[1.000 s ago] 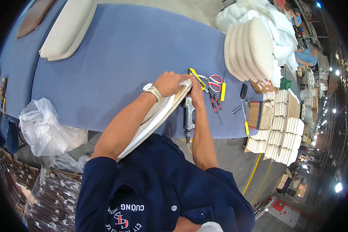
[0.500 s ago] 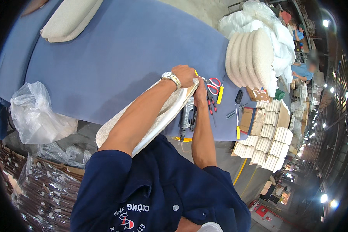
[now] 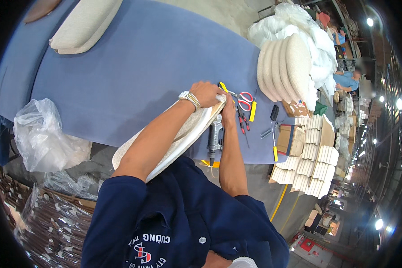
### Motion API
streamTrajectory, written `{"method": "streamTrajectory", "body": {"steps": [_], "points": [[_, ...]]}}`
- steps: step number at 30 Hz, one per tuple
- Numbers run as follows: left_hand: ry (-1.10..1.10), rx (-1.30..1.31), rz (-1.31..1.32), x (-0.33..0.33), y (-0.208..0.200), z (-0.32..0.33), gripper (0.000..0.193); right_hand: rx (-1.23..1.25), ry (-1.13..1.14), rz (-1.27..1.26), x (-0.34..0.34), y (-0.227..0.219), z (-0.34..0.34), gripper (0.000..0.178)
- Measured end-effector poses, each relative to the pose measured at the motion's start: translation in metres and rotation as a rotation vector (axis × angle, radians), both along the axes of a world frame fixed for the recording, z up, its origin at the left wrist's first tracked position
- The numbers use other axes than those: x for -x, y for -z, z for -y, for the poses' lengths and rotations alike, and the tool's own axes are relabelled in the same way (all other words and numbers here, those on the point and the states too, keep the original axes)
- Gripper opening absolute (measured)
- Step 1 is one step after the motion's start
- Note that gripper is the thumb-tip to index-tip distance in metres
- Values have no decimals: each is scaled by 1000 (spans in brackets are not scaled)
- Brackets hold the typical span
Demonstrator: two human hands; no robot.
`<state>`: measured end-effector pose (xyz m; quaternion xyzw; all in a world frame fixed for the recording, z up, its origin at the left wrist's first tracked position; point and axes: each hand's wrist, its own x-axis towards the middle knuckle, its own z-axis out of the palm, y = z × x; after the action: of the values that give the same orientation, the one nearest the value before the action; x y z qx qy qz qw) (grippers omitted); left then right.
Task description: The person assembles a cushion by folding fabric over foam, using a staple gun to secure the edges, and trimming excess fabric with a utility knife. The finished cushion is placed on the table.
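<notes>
A long cushion panel (image 3: 183,144), covered in beige fabric with white padding along its edge, slants from my lap up onto the blue-topped table (image 3: 165,49). My left hand (image 3: 205,94), with a watch on the wrist, closes over the fabric at the panel's far tip. Opposite it, my right hand (image 3: 228,111) pinches the same tip from the right side; its fingertips are partly hidden. Beside my right forearm lies a grey and black staple gun (image 3: 215,139). Just beyond the hands are red-and-white-handled scissors (image 3: 245,102) and a yellow-handled tool (image 3: 223,87).
Pliers (image 3: 243,121), another yellow-handled tool (image 3: 253,111) and a screwdriver (image 3: 275,153) lie to the right. Several finished cushions (image 3: 284,67) stand before white wrapping (image 3: 295,22). More cushions (image 3: 85,27) rest at far left, above a plastic bag (image 3: 47,136). Co-workers (image 3: 346,80) are in the distance.
Both hands have shifted very slightly at the panel's tip and keep their hold. More of the yellow-handled tool shows beside my left hand. The view has moved a little.
</notes>
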<state>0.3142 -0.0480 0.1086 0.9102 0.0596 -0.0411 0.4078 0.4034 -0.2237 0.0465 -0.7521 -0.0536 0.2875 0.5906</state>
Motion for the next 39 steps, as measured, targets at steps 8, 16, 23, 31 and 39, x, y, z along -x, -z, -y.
{"method": "streamTrajectory", "body": {"steps": [8, 16, 23, 31, 39], "points": [[-32, 324, 10, 130, 4, -33, 71, 8, -173, 445, 23, -4, -11, 49], [-639, 459, -314, 388, 27, -56, 61, 452, -241, 608, 6, -26, 33, 39], [-1401, 949, 227, 404, 44, 65, 54, -76, -1099, 804, 157, -165, -61, 55], [-1558, 1096, 442, 370, 36, 35, 60, -117, -1769, 661, 251, -112, -148, 62], [-1625, 1269, 292, 372, 44, -2, 60, 20, -1783, 561, 257, -109, -206, 29]]}}
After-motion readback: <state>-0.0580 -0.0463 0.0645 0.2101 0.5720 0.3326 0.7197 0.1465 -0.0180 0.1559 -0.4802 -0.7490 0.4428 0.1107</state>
